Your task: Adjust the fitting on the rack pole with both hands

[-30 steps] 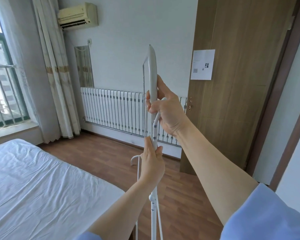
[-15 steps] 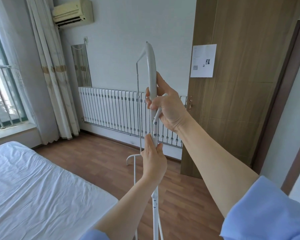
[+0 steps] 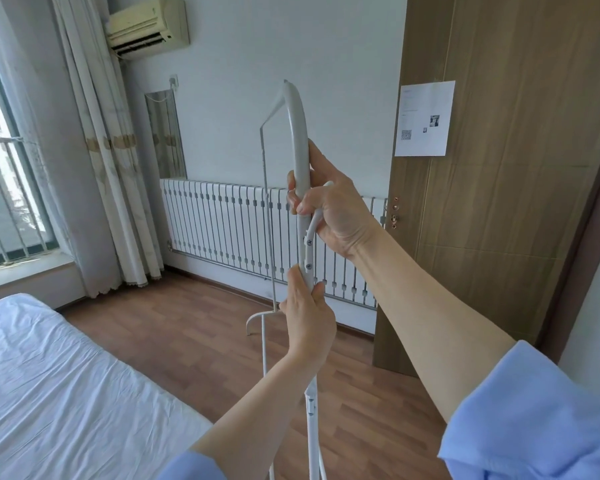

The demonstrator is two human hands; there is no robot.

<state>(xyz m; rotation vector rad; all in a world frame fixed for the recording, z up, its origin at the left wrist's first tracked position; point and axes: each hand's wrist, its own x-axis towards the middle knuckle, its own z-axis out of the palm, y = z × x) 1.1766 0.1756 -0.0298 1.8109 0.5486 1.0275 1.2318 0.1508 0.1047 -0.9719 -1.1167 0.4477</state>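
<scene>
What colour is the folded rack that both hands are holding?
White, with a pale grey top edge; the rack shows best in the head view.

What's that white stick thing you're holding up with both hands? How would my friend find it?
Start at the brown wooden door and look left, in front of the long white radiator. There a folded white metal rack stands upright; the right hand grips it higher, the left hand lower. Unlike the radiator's fixed bars, it has a curved top and screws.

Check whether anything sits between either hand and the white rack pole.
Nothing visible does. The right hand grips the white rack pole high up, by its screwed bracket, and the left hand grips it lower down. Both are directly on the metal.
</scene>
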